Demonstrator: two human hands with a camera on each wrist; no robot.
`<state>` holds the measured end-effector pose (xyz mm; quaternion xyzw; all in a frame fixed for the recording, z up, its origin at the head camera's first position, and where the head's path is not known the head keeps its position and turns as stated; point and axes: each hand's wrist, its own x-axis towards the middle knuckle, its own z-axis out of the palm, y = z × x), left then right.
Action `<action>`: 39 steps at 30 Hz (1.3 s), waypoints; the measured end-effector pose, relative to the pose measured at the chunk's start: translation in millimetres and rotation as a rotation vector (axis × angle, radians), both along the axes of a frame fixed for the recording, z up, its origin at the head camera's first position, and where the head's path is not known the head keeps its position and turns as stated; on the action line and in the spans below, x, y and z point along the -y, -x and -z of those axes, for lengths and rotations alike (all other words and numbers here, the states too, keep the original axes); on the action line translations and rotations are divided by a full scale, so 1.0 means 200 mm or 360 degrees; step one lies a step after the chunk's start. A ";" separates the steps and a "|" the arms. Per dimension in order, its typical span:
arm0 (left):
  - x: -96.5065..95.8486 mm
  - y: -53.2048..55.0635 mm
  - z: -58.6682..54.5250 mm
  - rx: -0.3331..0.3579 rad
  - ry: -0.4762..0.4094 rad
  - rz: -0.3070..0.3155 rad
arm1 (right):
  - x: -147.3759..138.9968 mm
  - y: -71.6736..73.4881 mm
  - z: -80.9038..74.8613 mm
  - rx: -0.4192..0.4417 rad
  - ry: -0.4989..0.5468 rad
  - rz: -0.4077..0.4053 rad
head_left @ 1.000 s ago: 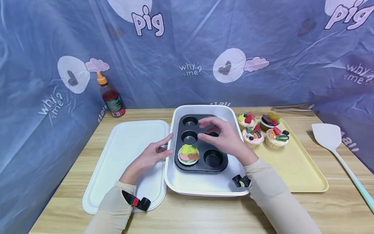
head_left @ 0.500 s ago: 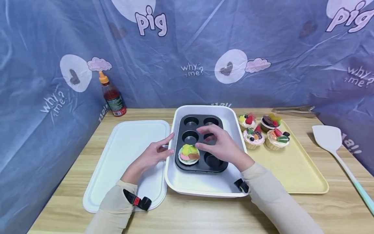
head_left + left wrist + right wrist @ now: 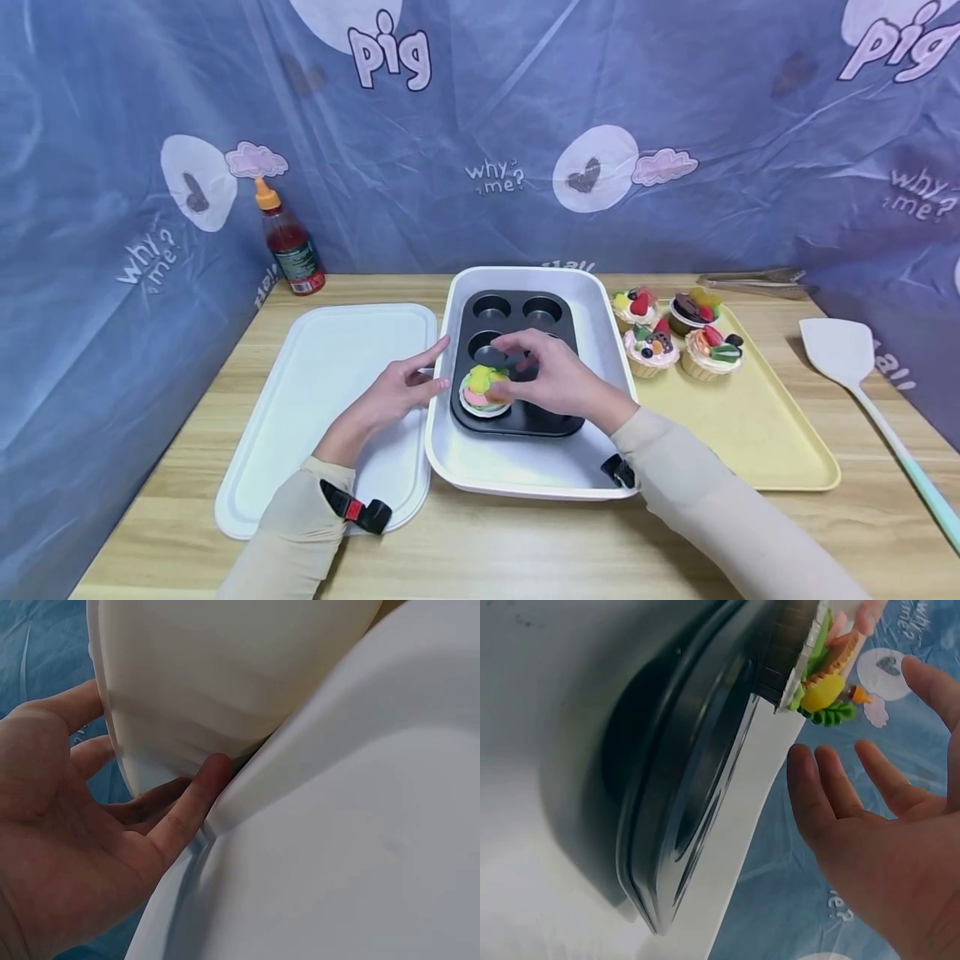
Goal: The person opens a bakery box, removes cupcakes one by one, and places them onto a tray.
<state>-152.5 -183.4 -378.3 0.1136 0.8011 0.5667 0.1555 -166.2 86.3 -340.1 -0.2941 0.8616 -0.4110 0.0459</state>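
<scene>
A fruit-topped cupcake (image 3: 480,392) stands in the front left cup of the black muffin tin (image 3: 516,302). The tin lies inside a deep white tray (image 3: 510,468). My right hand (image 3: 551,375) hovers above the tin, thumb and fingers spread apart, beside the cupcake. In the right wrist view a gap shows between those fingertips and the cupcake (image 3: 814,675). At the deep tray's left side, my left hand (image 3: 386,402) touches the wall and rim with spread fingers; the left wrist view shows these fingers (image 3: 187,806) against the tray's outer wall.
A flat white tray or board (image 3: 330,367) lies on the left. Several more cupcakes (image 3: 651,348) stand on a yellow tray (image 3: 772,425) at right. Behind it lie metal tongs (image 3: 757,282), with a white spatula (image 3: 840,350) farther right. A sauce bottle (image 3: 292,250) stands back left.
My right hand has come left and nearer to the cupcake, uncovering the back right cup of the tin. The left hand keeps its place at the deep tray's side.
</scene>
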 end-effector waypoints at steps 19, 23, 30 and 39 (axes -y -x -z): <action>-0.01 0.00 -0.01 -0.0004 -0.0004 -0.0006 | 0.05 0.01 0.04 -0.0085 -0.0287 -0.0185; -0.01 0.00 -0.01 0.0008 -0.0009 -0.0013 | 0.05 0.01 0.05 -0.0118 -0.0334 -0.0181; -0.01 0.00 0.00 0.0006 -0.0015 -0.0024 | 0.06 0.01 0.05 -0.0161 -0.0365 -0.0169; -0.02 0.00 0.01 -0.0006 -0.0070 -0.0033 | 0.06 0.00 0.06 -0.0169 -0.0361 -0.0143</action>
